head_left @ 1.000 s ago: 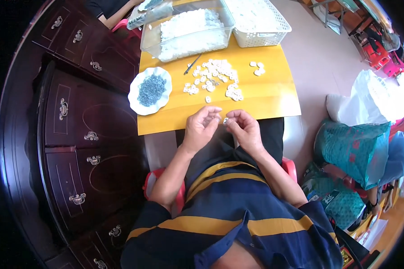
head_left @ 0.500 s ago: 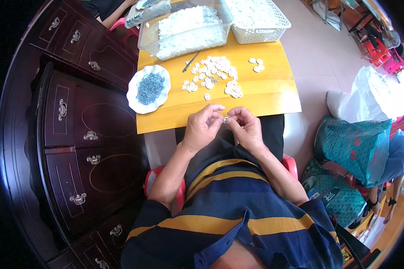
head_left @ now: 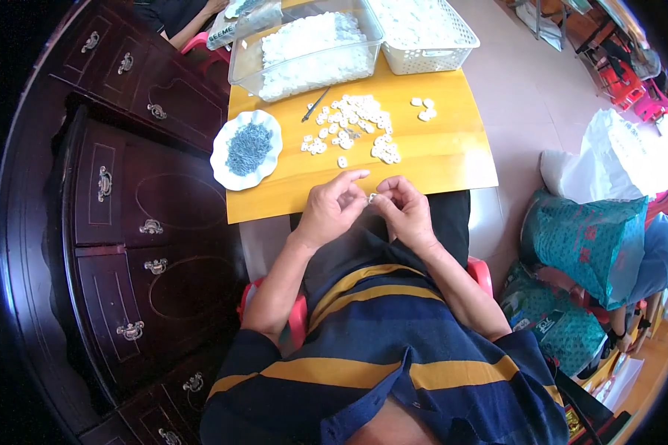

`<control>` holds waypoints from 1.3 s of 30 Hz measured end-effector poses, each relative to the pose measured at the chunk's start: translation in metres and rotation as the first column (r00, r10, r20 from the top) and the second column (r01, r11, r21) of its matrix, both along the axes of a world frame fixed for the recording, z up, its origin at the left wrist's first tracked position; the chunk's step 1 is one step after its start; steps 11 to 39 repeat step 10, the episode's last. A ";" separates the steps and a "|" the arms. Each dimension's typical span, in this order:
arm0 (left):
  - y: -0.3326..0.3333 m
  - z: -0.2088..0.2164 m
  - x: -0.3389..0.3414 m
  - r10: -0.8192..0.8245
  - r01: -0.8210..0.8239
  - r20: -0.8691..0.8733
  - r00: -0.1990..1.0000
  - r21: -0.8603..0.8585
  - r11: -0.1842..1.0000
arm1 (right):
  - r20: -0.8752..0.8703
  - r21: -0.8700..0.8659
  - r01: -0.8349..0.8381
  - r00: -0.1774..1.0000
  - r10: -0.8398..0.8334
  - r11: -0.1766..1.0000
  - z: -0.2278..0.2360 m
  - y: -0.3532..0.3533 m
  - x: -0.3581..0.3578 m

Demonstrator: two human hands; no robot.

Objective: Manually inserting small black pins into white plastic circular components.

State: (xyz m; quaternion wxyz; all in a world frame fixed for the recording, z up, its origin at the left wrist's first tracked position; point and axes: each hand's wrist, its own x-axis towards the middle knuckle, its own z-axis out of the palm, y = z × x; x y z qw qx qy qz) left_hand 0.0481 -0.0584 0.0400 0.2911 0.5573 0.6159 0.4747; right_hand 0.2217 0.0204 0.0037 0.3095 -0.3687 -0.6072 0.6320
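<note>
My left hand and my right hand meet just off the table's near edge, above my lap. Between their fingertips shows a small white plastic piece, pinched by my right thumb and fingers. My left thumb and a finger close against its other side, the forefinger raised; whatever they grip is too small to tell. Beyond the hands, many small white pieces with holes lie loose on the yellow table. To the left, a white scalloped plate holds a heap of thin dark metal pins or screws.
A clear bin and a white perforated basket, both full of white pieces, stand at the table's far end. A thin dark tool lies near the bin. Dark wooden drawers flank the left; stuffed bags stand right.
Both hands stay nearly in place, still meeting at the small white piece. At the far right, another person's arm has shifted slightly.
</note>
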 end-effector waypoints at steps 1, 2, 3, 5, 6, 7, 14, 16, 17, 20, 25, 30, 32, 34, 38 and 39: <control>0.000 0.000 -0.005 0.000 0.000 -0.002 1.000 0.001 1.000 | -0.002 0.001 0.000 1.000 0.000 1.000 -0.003 0.002 0.000; 0.000 0.001 -0.010 0.013 -0.013 -0.001 1.000 0.002 1.000 | -0.040 -0.031 0.007 0.999 -0.008 0.999 -0.006 0.004 -0.001; 0.000 0.001 -0.014 0.025 -0.025 -0.001 1.000 0.002 1.000 | -0.079 -0.064 0.013 0.997 -0.018 0.998 -0.007 0.005 -0.001; 0.002 0.001 -0.025 0.080 -0.079 0.029 0.996 -0.037 0.996 | -0.075 -0.106 0.000 0.997 -0.008 0.994 0.000 0.007 0.003; 0.005 -0.002 -0.031 0.148 -0.151 -0.085 0.985 -0.029 0.988 | -0.069 -0.148 -0.012 0.998 0.002 0.989 0.004 0.007 0.003; 0.008 -0.006 -0.036 0.214 -0.221 -0.198 0.957 -0.013 0.975 | -0.069 -0.148 -0.013 0.998 0.003 0.989 0.005 0.008 0.004; 0.017 -0.014 -0.044 0.227 -0.254 -0.431 0.874 -0.005 0.967 | -0.116 -0.236 0.007 0.993 -0.036 0.972 0.007 0.009 0.003; 0.017 -0.014 -0.044 0.227 -0.254 -0.431 0.874 -0.005 0.967 | -0.116 -0.236 0.007 0.993 -0.036 0.972 0.007 0.009 0.003; 0.017 -0.014 -0.044 0.227 -0.254 -0.431 0.874 -0.005 0.967 | -0.116 -0.236 0.007 0.993 -0.036 0.972 0.007 0.009 0.003; 0.017 -0.014 -0.044 0.227 -0.254 -0.431 0.874 -0.005 0.967 | -0.116 -0.236 0.007 0.993 -0.036 0.972 0.007 0.009 0.003; 0.017 -0.014 -0.044 0.227 -0.254 -0.431 0.874 -0.005 0.967 | -0.116 -0.236 0.007 0.993 -0.036 0.972 0.007 0.009 0.003; 0.017 -0.014 -0.044 0.227 -0.254 -0.431 0.874 -0.005 0.967 | -0.116 -0.236 0.007 0.993 -0.036 0.972 0.007 0.009 0.003; 0.017 -0.014 -0.044 0.227 -0.254 -0.431 0.874 -0.005 0.967 | -0.116 -0.236 0.007 0.993 -0.036 0.972 0.007 0.009 0.003; 0.017 -0.014 -0.044 0.227 -0.254 -0.431 0.874 -0.005 0.967 | -0.116 -0.236 0.007 0.993 -0.036 0.972 0.007 0.009 0.003; 0.017 -0.014 -0.044 0.227 -0.254 -0.431 0.874 -0.005 0.967 | -0.116 -0.236 0.007 0.993 -0.036 0.972 0.007 0.009 0.003; 0.017 -0.014 -0.044 0.227 -0.254 -0.431 0.874 -0.005 0.967 | -0.116 -0.236 0.007 0.993 -0.036 0.972 0.007 0.009 0.003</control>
